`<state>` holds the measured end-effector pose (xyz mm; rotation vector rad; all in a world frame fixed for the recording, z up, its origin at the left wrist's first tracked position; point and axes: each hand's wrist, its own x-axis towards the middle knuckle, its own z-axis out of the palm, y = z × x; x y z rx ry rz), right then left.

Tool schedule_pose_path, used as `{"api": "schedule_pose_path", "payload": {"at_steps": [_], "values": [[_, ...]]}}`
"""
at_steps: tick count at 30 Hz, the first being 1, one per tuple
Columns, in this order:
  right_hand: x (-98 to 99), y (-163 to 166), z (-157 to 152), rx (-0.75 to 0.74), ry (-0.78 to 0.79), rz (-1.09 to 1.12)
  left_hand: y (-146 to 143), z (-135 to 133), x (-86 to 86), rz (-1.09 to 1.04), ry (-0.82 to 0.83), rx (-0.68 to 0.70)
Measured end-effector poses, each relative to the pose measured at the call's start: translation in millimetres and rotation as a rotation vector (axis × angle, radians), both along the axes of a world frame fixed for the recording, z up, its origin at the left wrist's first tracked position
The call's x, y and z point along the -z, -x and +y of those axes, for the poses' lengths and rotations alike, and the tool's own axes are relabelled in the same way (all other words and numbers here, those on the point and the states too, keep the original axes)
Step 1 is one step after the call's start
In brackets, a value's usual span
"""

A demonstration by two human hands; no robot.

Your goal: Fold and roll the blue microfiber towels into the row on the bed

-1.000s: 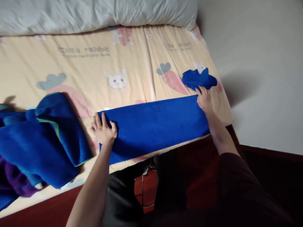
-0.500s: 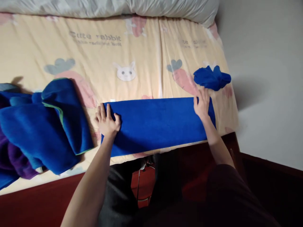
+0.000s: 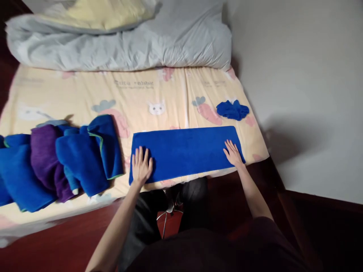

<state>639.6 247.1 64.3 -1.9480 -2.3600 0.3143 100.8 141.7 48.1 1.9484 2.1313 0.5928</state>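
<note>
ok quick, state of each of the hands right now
left hand: open, palm flat on the left end of the folded blue towel, gripping nothing
right hand: open, flat on its right end, gripping nothing

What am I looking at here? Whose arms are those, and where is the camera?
Those are a person's own arms. The camera sits on their head and looks down. Both hands are open: the left hand and the right hand lie flat on the ends of a folded blue towel. It rests on a bed sheet printed with rabbits and carrots. Nearby are a pile of blue and purple towels, a small crumpled blue cloth and a grey duvet. Nothing is gripped.
</note>
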Motion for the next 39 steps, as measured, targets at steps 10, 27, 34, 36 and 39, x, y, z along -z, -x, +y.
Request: {"api": "schedule_pose_path", "payload": {"at_steps": [10,27,34,36,39], "values": [[3.5,-11,-158,0.622,-0.14,0.259,5,-188,32.2,0.006,0.077,-0.084],[-21.5,244,-212,0.893,0.446,2.073,3,-250,14.3,-0.076,0.232,-0.222],[-11.2,251,-192,0.917,0.475,1.995,3,-252,11.3,-0.035,0.238,-0.218],[-8.3,254,-188,0.934,0.478,1.973,2,-252,10.7,-0.021,0.244,-0.214],[-3.5,258,-180,1.026,0.433,1.957,-2,-247,7.2,0.025,0.232,-0.219]]}}
